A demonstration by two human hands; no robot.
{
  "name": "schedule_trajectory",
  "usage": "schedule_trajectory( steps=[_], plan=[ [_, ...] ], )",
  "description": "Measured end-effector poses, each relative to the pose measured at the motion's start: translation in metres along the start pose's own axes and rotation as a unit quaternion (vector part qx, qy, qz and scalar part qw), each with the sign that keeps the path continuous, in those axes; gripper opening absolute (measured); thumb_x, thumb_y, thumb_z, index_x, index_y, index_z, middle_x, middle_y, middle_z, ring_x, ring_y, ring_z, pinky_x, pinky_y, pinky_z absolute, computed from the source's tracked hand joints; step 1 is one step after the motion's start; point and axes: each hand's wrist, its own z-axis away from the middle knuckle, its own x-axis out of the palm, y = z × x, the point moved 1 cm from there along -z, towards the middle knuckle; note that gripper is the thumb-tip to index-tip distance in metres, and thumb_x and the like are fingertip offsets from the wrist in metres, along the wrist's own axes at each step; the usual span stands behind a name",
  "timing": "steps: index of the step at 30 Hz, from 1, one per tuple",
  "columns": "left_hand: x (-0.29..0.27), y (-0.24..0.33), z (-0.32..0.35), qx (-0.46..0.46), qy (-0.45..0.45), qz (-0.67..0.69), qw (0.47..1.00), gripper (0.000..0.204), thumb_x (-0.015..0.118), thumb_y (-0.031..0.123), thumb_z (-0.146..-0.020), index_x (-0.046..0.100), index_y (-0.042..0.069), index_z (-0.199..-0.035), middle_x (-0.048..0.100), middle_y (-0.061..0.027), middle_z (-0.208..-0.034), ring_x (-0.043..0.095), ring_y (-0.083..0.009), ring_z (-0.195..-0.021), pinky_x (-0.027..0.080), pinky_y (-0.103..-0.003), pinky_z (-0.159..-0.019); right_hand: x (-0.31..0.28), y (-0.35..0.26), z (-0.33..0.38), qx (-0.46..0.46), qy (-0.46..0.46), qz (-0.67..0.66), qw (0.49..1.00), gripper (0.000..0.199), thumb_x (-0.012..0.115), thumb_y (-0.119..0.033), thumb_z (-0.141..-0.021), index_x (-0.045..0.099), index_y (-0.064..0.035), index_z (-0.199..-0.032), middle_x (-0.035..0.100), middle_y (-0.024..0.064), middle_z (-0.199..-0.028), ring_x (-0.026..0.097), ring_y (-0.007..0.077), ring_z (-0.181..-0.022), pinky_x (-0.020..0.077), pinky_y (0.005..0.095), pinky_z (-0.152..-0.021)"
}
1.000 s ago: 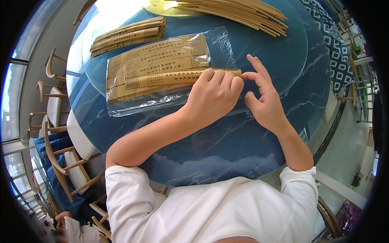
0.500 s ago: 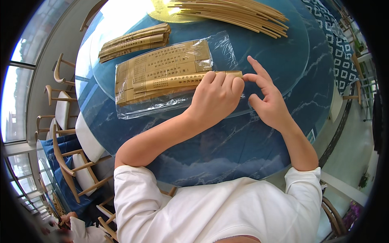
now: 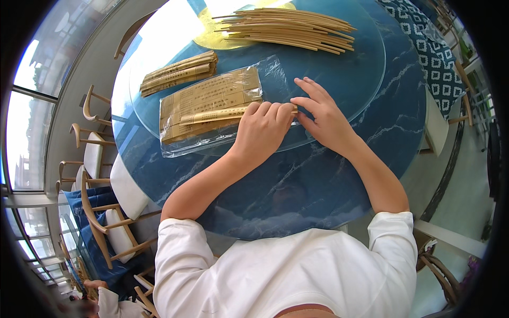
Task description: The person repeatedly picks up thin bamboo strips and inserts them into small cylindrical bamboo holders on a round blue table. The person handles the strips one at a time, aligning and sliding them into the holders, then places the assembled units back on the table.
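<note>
My left hand (image 3: 261, 127) is closed over the right end of a long, narrow brown paper sleeve (image 3: 212, 115) printed with dark characters. At that end, the thumb and index finger of my right hand (image 3: 324, 117) close around the tip, while its other fingers stretch out above. Whether anything is inside the sleeve is hidden by my fingers. Under it lies a clear plastic bag (image 3: 274, 74) with a flat stack of similar brown sleeves (image 3: 204, 98) in it.
Behind the bag rests a bundle of brown printed sleeves (image 3: 180, 72). Farther back, many thin wooden sticks (image 3: 286, 31) lie near a yellow round patch (image 3: 209, 36). All are on a round glass turntable over a blue marbled table (image 3: 275, 206). Wooden chairs (image 3: 114, 228) stand at left.
The view has shifted a little. My right hand has come in from just off the sleeve's end, and its thumb and index finger have closed around the tip. My left hand keeps its hold.
</note>
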Motion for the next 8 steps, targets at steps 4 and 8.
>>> schedule_trajectory(
  steps=[4, 8],
  plan=[
    [-0.035, -0.019, 0.008, -0.080, -0.030, 0.007, 0.996, 0.058, 0.080, 0.030, -0.098, 0.058, 0.005, -0.146, 0.069, -0.0126, -0.117, 0.066, -0.0313, -0.110, 0.050, -0.047, -0.099, 0.010, 0.006, -0.001, -0.012, 0.022, 0.007, 1.000, 0.036, 0.071, -0.002, -0.094, 0.069, -0.0048, -0.130, 0.058, 0.0195, -0.156, 0.049, 0.0412, -0.150, 0.0410, 0.0509, -0.123],
    [-0.062, -0.060, 0.048, -0.151, -0.137, -0.020, 0.979, 0.070, 0.081, 0.039, -0.096, 0.054, 0.013, -0.155, 0.057, -0.0194, -0.152, 0.049, -0.0361, -0.146, 0.023, -0.051, -0.134, 0.004, 0.003, 0.001, -0.007, 0.047, -0.028, 0.998, 0.042, 0.072, -0.003, -0.093, 0.067, -0.0073, -0.135, 0.058, 0.0198, -0.156, 0.049, 0.0402, -0.150, 0.0416, 0.0502, -0.123]
  ],
)
